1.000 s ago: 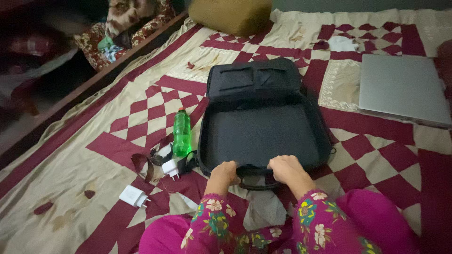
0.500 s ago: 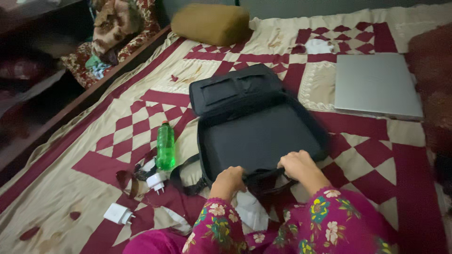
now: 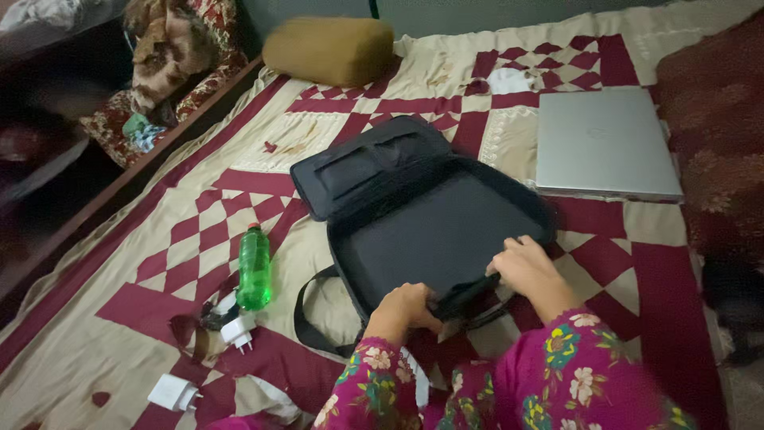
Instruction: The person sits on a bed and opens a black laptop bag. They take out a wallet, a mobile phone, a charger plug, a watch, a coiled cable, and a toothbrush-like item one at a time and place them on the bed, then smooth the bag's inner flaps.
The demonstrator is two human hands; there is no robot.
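An open black laptop bag (image 3: 430, 223) lies on the quilt, its lid flipped back toward the far side. My left hand (image 3: 407, 309) grips the bag's near edge by the handle. My right hand (image 3: 532, 269) holds the same near edge further right. Both sleeves are magenta with a flower print. A black shoulder strap (image 3: 306, 318) loops out from the bag's left side. A closed silver laptop (image 3: 602, 143) rests on the quilt to the far right of the bag.
A green plastic bottle (image 3: 254, 267) lies left of the bag. Two white chargers (image 3: 238, 331) (image 3: 174, 392) and dark sunglasses (image 3: 191, 334) sit near it. A tan bolster pillow (image 3: 330, 49) is at the far end. The bed's wooden edge (image 3: 135, 171) runs along the left.
The bag has turned so its near edge swings right and away, carried by both hands. My right hand moved forward along the edge. The view drifted right, so the bottle and chargers sit further left.
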